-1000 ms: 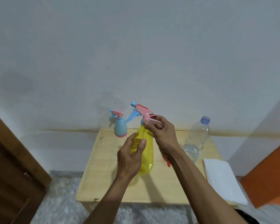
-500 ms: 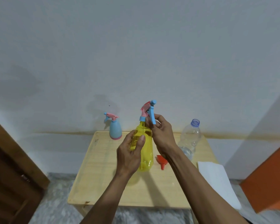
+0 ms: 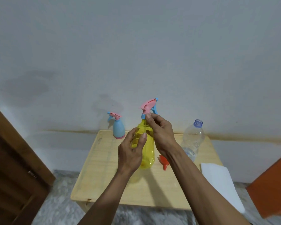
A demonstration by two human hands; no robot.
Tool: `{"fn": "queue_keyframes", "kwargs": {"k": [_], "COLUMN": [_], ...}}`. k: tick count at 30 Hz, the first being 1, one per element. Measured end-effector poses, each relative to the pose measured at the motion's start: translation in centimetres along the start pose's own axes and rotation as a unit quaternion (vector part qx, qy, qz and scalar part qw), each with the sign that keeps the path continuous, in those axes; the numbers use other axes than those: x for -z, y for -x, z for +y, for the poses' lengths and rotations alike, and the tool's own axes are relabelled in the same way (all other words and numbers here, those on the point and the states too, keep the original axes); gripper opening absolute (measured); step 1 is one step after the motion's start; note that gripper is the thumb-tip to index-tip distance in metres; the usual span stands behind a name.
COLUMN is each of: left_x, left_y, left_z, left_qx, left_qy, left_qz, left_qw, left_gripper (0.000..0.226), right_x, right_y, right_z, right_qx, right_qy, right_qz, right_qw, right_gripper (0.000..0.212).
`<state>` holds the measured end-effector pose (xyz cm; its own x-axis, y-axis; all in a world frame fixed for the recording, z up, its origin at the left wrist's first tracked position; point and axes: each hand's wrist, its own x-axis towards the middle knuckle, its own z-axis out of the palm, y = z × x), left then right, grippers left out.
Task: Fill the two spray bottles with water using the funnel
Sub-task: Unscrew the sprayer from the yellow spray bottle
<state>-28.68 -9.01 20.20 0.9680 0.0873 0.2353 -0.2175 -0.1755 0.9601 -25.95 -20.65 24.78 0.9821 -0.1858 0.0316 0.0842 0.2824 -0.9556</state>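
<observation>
Filling not begun: left hand grips the yellow spray bottle, right hand pinches its collar, funnel idle, blue spray bottle untouched.

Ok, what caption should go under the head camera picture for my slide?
Left hand holds the yellow spray bottle while right hand pinches its pink sprayer top above the wooden table.

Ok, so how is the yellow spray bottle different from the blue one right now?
The yellow spray bottle is see-through, taller, and held above the table: the left hand grips its body and the right hand pinches its collar. The blue spray bottle is opaque, squat, and stands untouched at the table's back edge. Both have pink-and-blue trigger heads still fitted.
</observation>
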Motion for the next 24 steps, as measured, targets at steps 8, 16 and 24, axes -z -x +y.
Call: {"fn": "queue_keyframes", "kwargs": {"k": [8, 16, 24], "left_x": [0.0, 0.2, 1.8], "left_y": [-0.3, -0.2, -0.5], "left_z": [0.2, -0.1, -1.5], "left_qx": [-0.008, -0.01, -0.008], "left_qy": [-0.033, -0.046, -0.049], "left_qz": [0.008, 0.002, 0.005], "left_qw": [0.999, 0.999, 0.999], "left_gripper": [0.043, 0.057, 0.045], "right_x": [0.0, -0.6, -1.7], "right_y": [-0.3, -0.5, -0.6], "right_z": [-1.0, -1.1, -2.0], "right_qx": [0.015, 0.055, 0.083], "right_qy": [0.097, 0.163, 0.171], "right_qz": [-0.002, 0.042, 0.087], "right_qw": [0.995, 0.984, 0.978], "right_gripper": [0.035, 0.029, 0.009]}}
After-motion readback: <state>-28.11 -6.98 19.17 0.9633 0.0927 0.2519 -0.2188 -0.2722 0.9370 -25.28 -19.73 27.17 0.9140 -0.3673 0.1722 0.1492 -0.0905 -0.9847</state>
